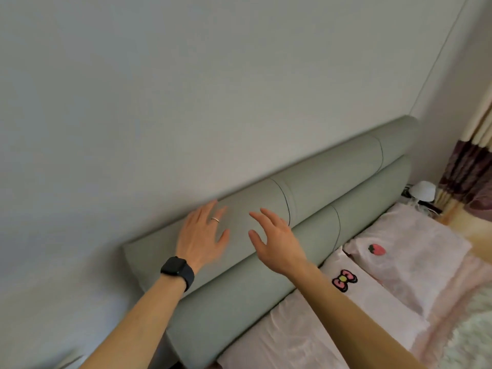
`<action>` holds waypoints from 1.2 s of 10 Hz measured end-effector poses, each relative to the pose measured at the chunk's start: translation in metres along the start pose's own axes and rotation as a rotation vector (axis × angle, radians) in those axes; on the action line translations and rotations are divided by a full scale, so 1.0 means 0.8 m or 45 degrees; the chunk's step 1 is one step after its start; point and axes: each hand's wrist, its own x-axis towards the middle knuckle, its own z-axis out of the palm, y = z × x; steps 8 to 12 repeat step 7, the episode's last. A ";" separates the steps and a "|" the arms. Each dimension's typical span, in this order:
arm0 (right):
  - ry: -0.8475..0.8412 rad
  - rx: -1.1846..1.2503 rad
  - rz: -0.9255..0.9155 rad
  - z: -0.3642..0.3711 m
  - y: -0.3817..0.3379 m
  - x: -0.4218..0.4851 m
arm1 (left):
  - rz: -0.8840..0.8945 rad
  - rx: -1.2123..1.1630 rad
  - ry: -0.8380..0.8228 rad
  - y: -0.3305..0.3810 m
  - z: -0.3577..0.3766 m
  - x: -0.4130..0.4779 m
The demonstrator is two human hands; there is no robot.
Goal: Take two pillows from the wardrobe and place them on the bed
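Two pillows lie on the bed [300,339] against the padded green headboard [314,209]: the near pillow [372,296] with a pink bow, the far pillow [415,246] with a strawberry, touching side by side. Before the headboard, both hands are empty with fingers spread: the left hand [203,235], with ring and black watch [177,270], and the right hand [277,241]. Past the headboard's far end stand a white lamp [423,190] and a curtain [468,177].
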 end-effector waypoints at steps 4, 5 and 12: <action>-0.098 -0.254 -0.067 0.089 0.027 0.088 | -0.028 0.229 -0.035 -0.040 0.049 0.004; -0.054 -0.168 -0.055 0.094 0.031 0.089 | -0.017 0.254 0.013 -0.041 0.054 0.005; -0.216 -0.014 -0.014 0.027 0.008 0.096 | 0.008 0.300 0.060 -0.040 0.059 0.008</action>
